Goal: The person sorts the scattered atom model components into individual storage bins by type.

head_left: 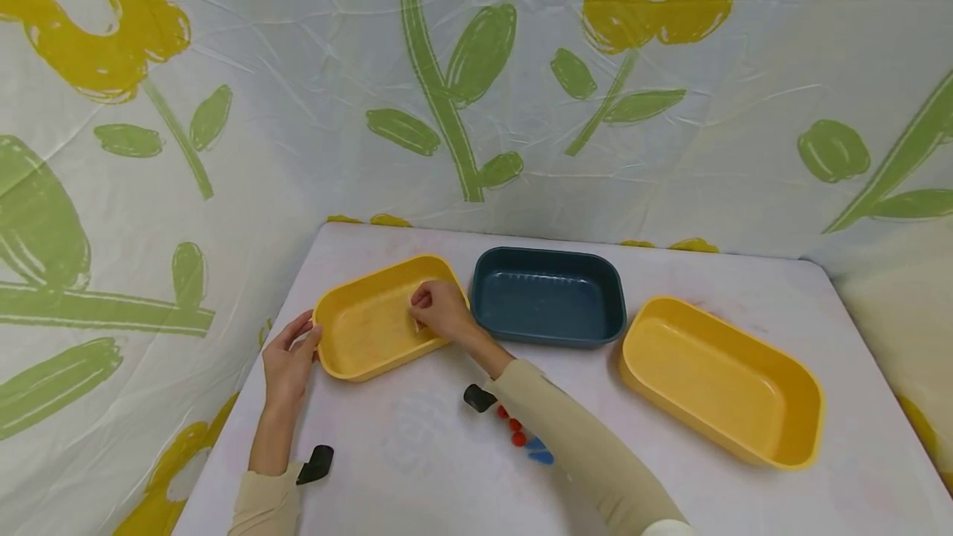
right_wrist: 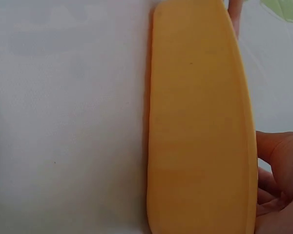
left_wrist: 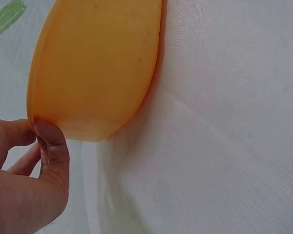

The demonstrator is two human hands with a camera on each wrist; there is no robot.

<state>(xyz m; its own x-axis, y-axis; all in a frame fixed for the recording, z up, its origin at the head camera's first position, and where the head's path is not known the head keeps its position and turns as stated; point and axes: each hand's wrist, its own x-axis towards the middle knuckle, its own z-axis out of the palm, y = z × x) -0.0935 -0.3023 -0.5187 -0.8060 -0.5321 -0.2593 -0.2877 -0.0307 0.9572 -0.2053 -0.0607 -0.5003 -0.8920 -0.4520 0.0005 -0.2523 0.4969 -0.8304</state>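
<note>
At the left of the table lies a yellow tray (head_left: 357, 370), a shallow rectangular one with rounded corners. My left hand (head_left: 286, 366) pinches its left end at the rim, the thumb on one side of the wall and fingers on the other, as the left wrist view shows up close. My right hand (head_left: 444, 310) reaches over the near right part of this tray with its fingers curled and pointing left. A faint pale spot shows below those fingertips; I cannot tell whether they hold something. In the right wrist view the tray's outer wall (right_wrist: 200, 117) hides part of the right hand (right_wrist: 283, 175).
A dark blue tray (head_left: 547, 304) stands close to the yellow one's right. Farther right is a second yellow tray (head_left: 718, 379), set at an angle. Small red balls (head_left: 519, 439) and a blue piece (head_left: 539, 452) lie beside my right sleeve. Flowered cloth walls (head_left: 521, 122) enclose the table.
</note>
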